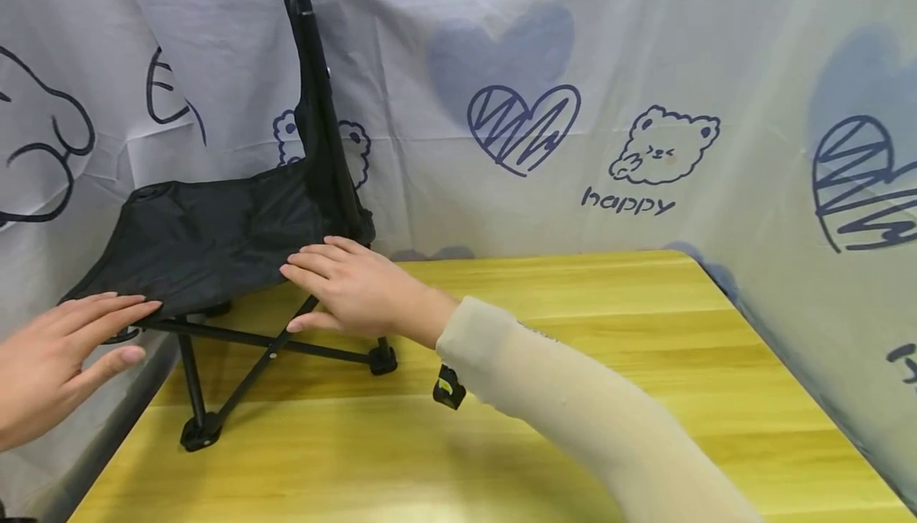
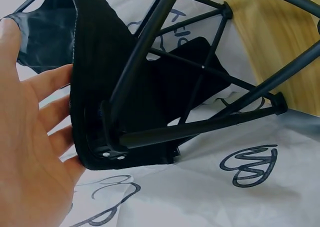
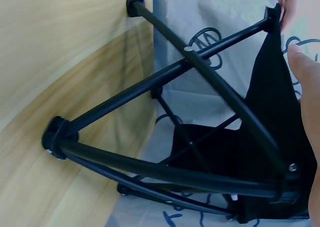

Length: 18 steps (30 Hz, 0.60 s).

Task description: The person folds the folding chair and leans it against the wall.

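Note:
A black folding chair (image 1: 215,216) stands unfolded at the table's left, its fabric back upright and its thin crossed legs on the tabletop. My left hand (image 1: 64,356) lies with straight fingers at the seat's front left corner; the left wrist view shows its fingertips against the fabric edge (image 2: 75,87). Over the seat's near right side, by the foot of the backrest, my right hand (image 1: 354,288) rests flat with fingers extended and thumb apart. The right wrist view looks under the seat at the crossed legs (image 3: 190,57), with only part of that hand (image 3: 306,82) showing.
The chair stands on a yellow wood-grain table (image 1: 573,396). Behind and beside it hangs a pale curtain (image 1: 430,69) printed with hearts and bears. A small black object with a yellow mark (image 1: 448,389) shows below my right sleeve.

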Each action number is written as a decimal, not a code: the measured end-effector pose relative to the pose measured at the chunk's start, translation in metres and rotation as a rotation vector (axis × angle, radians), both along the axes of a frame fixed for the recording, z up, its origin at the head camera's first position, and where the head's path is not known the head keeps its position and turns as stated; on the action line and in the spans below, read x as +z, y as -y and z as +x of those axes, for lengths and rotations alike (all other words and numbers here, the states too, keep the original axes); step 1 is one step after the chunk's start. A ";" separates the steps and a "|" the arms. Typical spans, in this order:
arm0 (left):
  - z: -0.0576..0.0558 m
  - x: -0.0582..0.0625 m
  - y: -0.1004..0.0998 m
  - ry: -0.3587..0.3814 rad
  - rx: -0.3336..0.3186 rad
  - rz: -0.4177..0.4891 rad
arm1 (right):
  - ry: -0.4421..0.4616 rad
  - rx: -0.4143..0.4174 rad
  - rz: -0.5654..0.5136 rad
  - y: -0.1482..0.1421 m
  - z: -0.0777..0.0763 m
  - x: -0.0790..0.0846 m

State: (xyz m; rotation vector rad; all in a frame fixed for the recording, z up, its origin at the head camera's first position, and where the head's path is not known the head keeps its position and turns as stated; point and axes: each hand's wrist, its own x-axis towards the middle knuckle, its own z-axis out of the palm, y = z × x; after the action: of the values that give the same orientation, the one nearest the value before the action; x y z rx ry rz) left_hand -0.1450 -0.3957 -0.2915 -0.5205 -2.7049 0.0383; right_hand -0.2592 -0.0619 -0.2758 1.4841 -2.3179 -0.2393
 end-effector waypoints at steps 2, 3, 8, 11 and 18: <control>-0.001 -0.002 0.001 -0.015 0.014 0.006 | -0.005 0.006 0.005 -0.001 -0.002 -0.003; -0.001 -0.003 0.002 -0.025 0.017 0.007 | -0.006 0.012 0.007 -0.002 -0.003 -0.004; 0.000 -0.004 0.006 -0.043 0.022 0.016 | -0.005 0.035 0.005 -0.004 -0.003 -0.007; 0.002 -0.005 0.005 -0.021 0.015 0.019 | -0.013 0.051 0.002 -0.010 -0.004 -0.007; 0.009 0.000 -0.005 -0.009 0.004 0.070 | -0.009 0.086 -0.048 -0.029 -0.009 -0.010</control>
State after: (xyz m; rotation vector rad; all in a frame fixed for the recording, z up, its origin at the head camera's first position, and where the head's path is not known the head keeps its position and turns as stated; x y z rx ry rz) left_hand -0.1361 -0.3910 -0.2916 -0.4925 -2.6872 -0.0531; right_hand -0.2677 -0.0330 -0.2859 1.5511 -2.2305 -0.1652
